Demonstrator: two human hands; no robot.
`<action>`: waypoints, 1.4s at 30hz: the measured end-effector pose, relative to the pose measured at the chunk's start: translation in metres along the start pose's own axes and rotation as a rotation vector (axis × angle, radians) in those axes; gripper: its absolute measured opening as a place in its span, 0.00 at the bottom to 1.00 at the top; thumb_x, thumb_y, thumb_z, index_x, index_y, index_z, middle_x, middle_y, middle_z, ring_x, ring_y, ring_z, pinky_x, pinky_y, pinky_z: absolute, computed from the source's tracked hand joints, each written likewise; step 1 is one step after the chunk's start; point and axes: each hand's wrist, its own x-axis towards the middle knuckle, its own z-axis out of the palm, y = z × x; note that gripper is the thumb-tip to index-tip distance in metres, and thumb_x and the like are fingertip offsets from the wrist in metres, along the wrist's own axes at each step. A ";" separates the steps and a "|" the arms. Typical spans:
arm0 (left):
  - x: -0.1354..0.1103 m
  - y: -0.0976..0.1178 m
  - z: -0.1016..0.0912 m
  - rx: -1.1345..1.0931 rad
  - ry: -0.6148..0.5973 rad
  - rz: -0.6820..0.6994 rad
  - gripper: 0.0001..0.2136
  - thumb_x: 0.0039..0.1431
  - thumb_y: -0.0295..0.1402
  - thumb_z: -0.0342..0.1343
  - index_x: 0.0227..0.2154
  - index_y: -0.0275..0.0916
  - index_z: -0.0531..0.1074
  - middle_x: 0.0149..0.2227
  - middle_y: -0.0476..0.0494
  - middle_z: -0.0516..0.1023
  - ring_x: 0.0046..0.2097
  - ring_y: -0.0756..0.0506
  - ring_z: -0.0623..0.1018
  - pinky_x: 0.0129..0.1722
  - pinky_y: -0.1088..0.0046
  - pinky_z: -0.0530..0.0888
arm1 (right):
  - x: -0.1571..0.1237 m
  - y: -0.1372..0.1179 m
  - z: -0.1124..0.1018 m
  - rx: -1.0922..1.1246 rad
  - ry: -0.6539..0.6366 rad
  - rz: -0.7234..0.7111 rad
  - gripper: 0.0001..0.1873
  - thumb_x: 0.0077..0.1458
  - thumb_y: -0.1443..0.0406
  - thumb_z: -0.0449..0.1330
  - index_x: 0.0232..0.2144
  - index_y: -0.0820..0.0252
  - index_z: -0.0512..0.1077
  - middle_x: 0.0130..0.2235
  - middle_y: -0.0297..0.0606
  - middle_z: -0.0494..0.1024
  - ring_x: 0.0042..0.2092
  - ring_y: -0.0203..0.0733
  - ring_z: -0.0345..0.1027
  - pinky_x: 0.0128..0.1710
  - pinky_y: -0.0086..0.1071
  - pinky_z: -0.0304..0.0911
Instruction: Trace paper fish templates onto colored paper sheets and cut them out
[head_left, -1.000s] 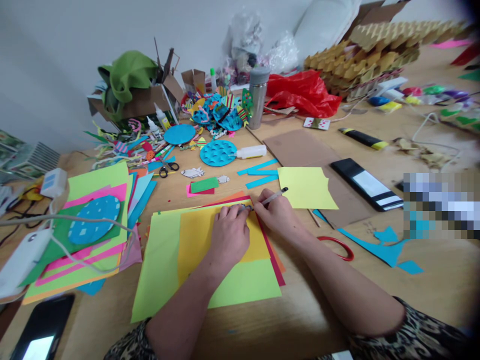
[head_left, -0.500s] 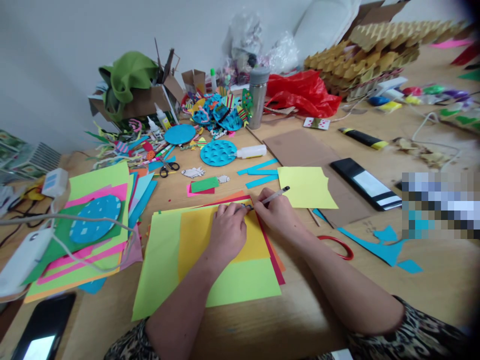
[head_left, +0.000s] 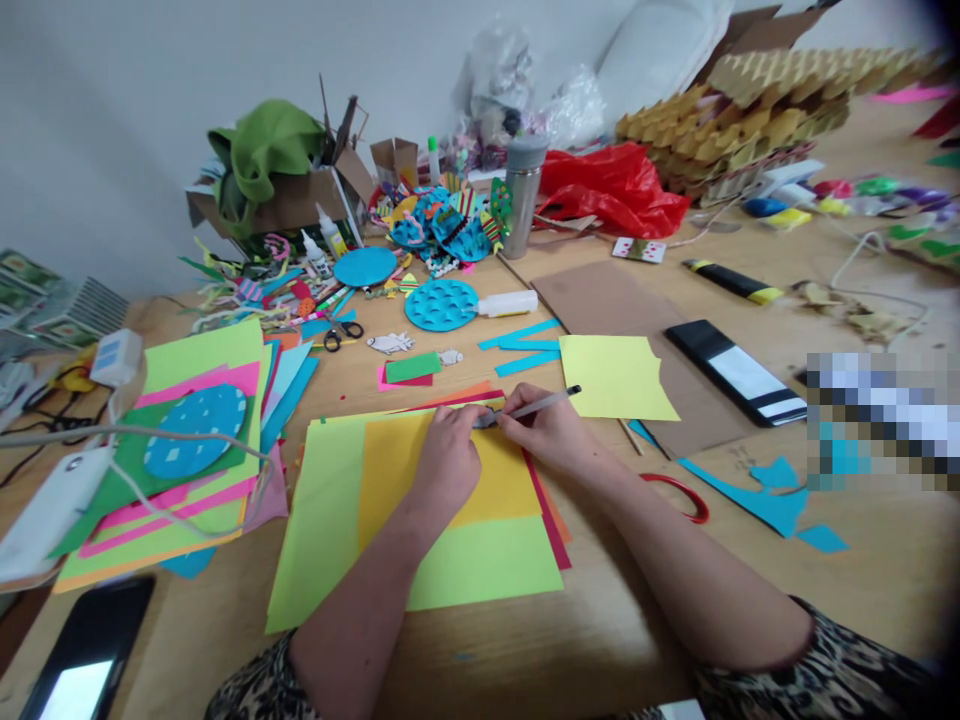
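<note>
My right hand point(head_left: 551, 430) is closed round a pen point(head_left: 541, 402) with a pale barrel and dark end. Its tip points down near the top edge of a yellow-orange sheet point(head_left: 420, 480). My left hand point(head_left: 446, 455) rests on that sheet, fingertips pressed together against a small grey-white cut-out point(head_left: 487, 418). The two hands' fingers nearly meet over the cut-out, partly covering it, so its full shape is hidden. Beneath lies a larger lime-green sheet point(head_left: 315, 540), with red and orange sheets showing at the right edge.
Beyond the sheets lie white fish cut-outs point(head_left: 390, 343), small scissors point(head_left: 343, 333), blue discs point(head_left: 441, 305) and a glue bottle point(head_left: 508, 303). Right are a pale yellow sheet point(head_left: 615, 378), cardboard point(head_left: 600, 295), a phone point(head_left: 739, 372) and a red-handled tool point(head_left: 686, 490). Coloured papers point(head_left: 150, 530) lie left.
My left fingers have drawn back slightly leftward, uncovering more of the small cut-out. The pen in my right hand leans lower. The whole view has shifted a little.
</note>
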 end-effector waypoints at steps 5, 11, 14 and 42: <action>-0.001 0.000 0.001 -0.006 0.013 -0.017 0.25 0.48 0.12 0.42 0.45 0.39 0.70 0.44 0.42 0.75 0.48 0.43 0.70 0.51 0.63 0.70 | -0.001 0.000 -0.001 -0.042 -0.007 0.003 0.13 0.47 0.56 0.60 0.23 0.58 0.63 0.21 0.30 0.66 0.23 0.34 0.56 0.21 0.28 0.49; -0.002 0.000 0.001 0.013 0.000 -0.004 0.24 0.48 0.12 0.43 0.45 0.40 0.69 0.45 0.44 0.75 0.49 0.43 0.70 0.51 0.63 0.70 | -0.002 0.001 -0.001 -0.098 -0.023 -0.015 0.10 0.49 0.59 0.59 0.24 0.58 0.64 0.22 0.30 0.68 0.23 0.34 0.58 0.22 0.28 0.52; -0.003 0.001 0.001 0.031 -0.008 0.009 0.24 0.48 0.12 0.43 0.45 0.39 0.69 0.44 0.43 0.75 0.48 0.43 0.70 0.51 0.64 0.70 | -0.002 0.001 0.000 -0.127 -0.022 -0.020 0.09 0.49 0.60 0.58 0.24 0.58 0.64 0.22 0.30 0.68 0.23 0.35 0.59 0.23 0.28 0.52; -0.004 0.000 0.001 0.138 -0.051 0.117 0.24 0.50 0.13 0.44 0.47 0.36 0.74 0.48 0.44 0.77 0.49 0.43 0.70 0.53 0.63 0.69 | 0.002 0.004 -0.007 -0.068 -0.034 0.011 0.09 0.47 0.60 0.59 0.22 0.58 0.63 0.20 0.30 0.68 0.22 0.34 0.59 0.21 0.27 0.50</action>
